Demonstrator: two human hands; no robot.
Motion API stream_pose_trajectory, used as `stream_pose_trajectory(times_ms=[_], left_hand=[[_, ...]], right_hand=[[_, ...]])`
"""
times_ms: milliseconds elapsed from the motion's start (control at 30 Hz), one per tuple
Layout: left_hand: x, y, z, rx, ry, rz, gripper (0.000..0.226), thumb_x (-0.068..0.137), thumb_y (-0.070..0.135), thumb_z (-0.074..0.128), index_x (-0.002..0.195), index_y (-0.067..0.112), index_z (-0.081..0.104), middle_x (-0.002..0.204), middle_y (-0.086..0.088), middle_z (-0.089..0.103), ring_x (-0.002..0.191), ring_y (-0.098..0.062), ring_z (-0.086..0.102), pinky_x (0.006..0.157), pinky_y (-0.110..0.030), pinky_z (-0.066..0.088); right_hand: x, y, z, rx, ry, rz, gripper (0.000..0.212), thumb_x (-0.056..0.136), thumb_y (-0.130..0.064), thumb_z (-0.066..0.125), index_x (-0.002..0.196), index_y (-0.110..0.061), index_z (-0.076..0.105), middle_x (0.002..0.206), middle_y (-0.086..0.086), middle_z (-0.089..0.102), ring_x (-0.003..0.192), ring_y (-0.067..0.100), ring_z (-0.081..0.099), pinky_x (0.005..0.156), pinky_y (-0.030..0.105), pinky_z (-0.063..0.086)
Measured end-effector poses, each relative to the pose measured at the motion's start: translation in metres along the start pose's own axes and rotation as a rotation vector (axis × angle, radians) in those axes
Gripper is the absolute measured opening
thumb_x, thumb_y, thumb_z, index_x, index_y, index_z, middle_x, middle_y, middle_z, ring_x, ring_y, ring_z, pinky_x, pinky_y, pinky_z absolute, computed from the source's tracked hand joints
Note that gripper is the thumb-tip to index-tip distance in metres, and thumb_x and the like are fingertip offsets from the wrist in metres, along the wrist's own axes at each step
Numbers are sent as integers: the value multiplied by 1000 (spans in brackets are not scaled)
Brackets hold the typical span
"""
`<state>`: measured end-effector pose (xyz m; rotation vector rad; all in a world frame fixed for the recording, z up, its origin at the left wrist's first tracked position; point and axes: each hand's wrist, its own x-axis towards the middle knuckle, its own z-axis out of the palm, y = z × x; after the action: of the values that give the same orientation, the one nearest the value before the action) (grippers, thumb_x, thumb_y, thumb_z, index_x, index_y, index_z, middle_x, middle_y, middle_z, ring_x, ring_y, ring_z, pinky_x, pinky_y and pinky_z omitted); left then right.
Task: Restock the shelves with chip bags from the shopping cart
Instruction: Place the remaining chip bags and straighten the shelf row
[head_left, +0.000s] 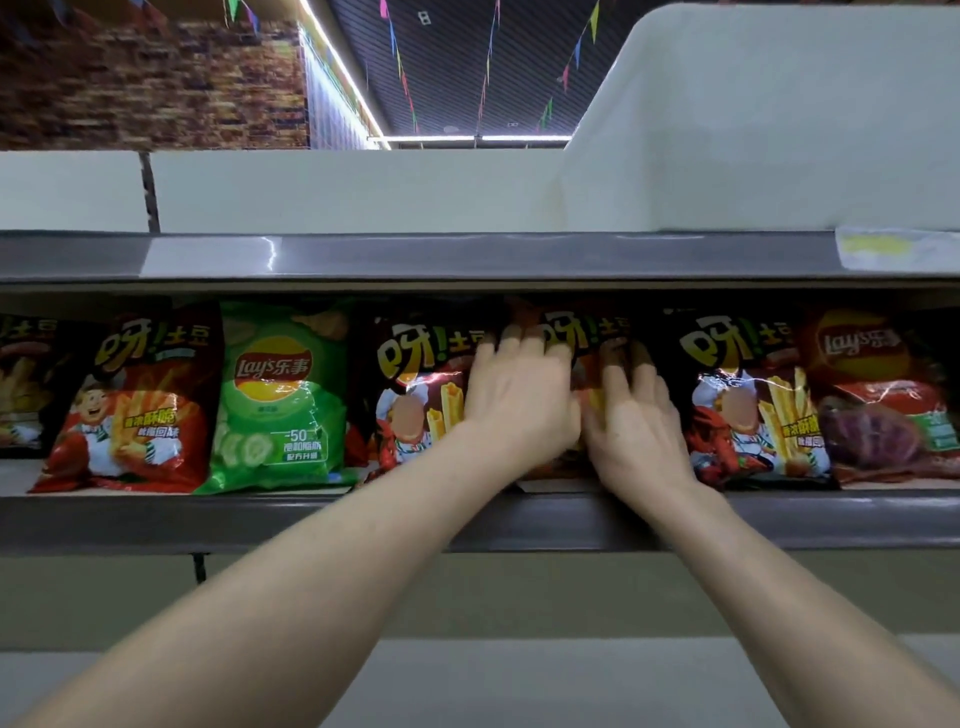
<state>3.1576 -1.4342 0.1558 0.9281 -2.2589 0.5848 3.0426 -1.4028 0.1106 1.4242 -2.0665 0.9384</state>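
I had both hands up on the dark red shiny chip bag (589, 332). It stood near the front edge of the long grey metal shelf (311, 519), between the left fries bag (415, 395) and the right fries bag (748, 400), which were both dark and shiny too. To do this step well, I thought I should push softly and evenly, so the bag would slide back and stand straight. That way I would not crush the chips or knock the bags beside it. My left hand (519, 395) lay flat on the bag's front, with fingers nearly straight and tips up by the top of the bag. My right hand (636, 421) lay just beside it, with fingers straight as well. Neither hand gripped anything; they only pressed. Both arms reached up and forward, and the wrists crossed the shelf's front edge. The shopping cart was out of view.
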Motion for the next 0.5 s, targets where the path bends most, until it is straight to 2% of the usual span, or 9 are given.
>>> stream_pose_trajectory(times_ms=[67,100,200,233,300,400,433,500], left_hand=[[15,4,-5,-198,17,-10,32,99,30,40,115,9,58,124,-13,56,116,-33,48,92,-37,37],[21,7,-5,-303,-29,-11,34,101,31,37,110,9,60,122,-13,57,114,-32,50,90,-36,38],[38,18,0,-444,-270,1,43,104,41,27,88,16,59,112,-13,62,105,-30,56,80,-32,39],[43,21,1,-436,-337,-5,45,104,41,24,88,16,59,113,-13,61,103,-29,55,78,-30,36],[50,23,5,-405,-423,-43,49,105,40,21,110,12,61,130,-15,56,113,-29,51,80,-27,31],[55,25,14,-312,-484,-77,48,104,36,24,138,12,48,146,-12,44,129,-28,44,91,-29,35],[55,26,16,-296,-471,-58,47,104,34,26,145,16,41,152,-9,36,136,-27,36,100,-31,33],[55,25,19,-279,-386,-13,51,102,28,32,152,29,25,162,-2,13,148,-23,11,116,-40,17]], right_hand=[[-5,0,6,-11,37,-44,45,86,-29,41,110,3,60,102,28,55,94,47,56,79,53,49],[-6,1,8,-12,30,-73,51,82,-29,38,111,5,61,100,28,57,91,46,58,79,53,50],[-8,0,10,-15,-26,-156,63,78,-30,36,123,9,58,116,31,59,104,46,57,88,52,49],[-10,1,11,10,-33,-169,65,79,-32,34,125,7,57,120,31,58,110,45,55,90,51,47],[-16,2,11,39,-28,-184,68,83,-38,27,130,2,55,130,28,53,121,42,49,96,49,43],[-26,4,10,27,-80,-177,76,85,-46,12,139,-7,48,150,20,36,142,33,26,112,46,28],[-28,5,9,22,-102,-173,71,89,-45,13,140,-9,46,154,17,31,145,30,20,115,44,24],[-27,9,8,21,-128,-186,53,98,-36,29,143,-11,41,157,13,24,146,27,15,117,43,22]])
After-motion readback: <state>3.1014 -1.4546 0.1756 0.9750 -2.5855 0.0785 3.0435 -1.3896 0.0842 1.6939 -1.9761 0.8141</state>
